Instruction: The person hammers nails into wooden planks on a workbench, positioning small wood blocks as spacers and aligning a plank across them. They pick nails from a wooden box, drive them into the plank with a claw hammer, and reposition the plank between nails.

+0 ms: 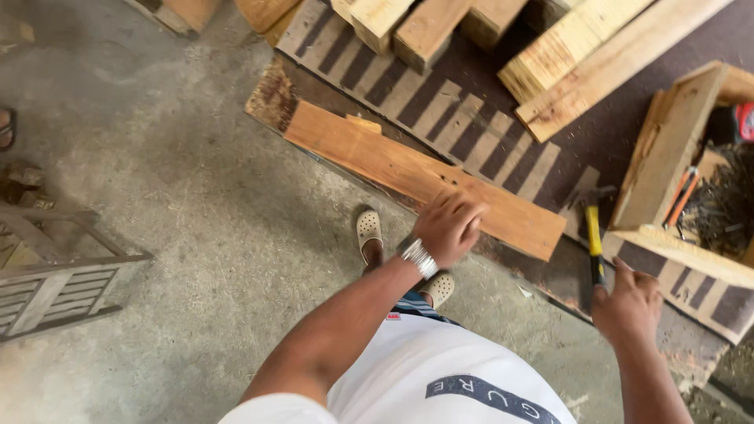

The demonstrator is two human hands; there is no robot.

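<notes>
Person leaning over a reddish wooden plank (408, 177) at a workbench.
Left hand (449, 226) rests curled on the plank's near edge; right hand (628, 302) grips the handle end of a yellow-handled hammer (594, 235) lying just beside it.

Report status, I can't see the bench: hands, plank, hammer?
Left hand resting on plank, fingers curled. Right hand at hammer handle, grip unclear. Plank flat on striped table; wooden box just right of hammer.

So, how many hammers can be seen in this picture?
1. The hammer lies on the striped board beside the wooden box, under the right hand. More may be hidden.
</notes>
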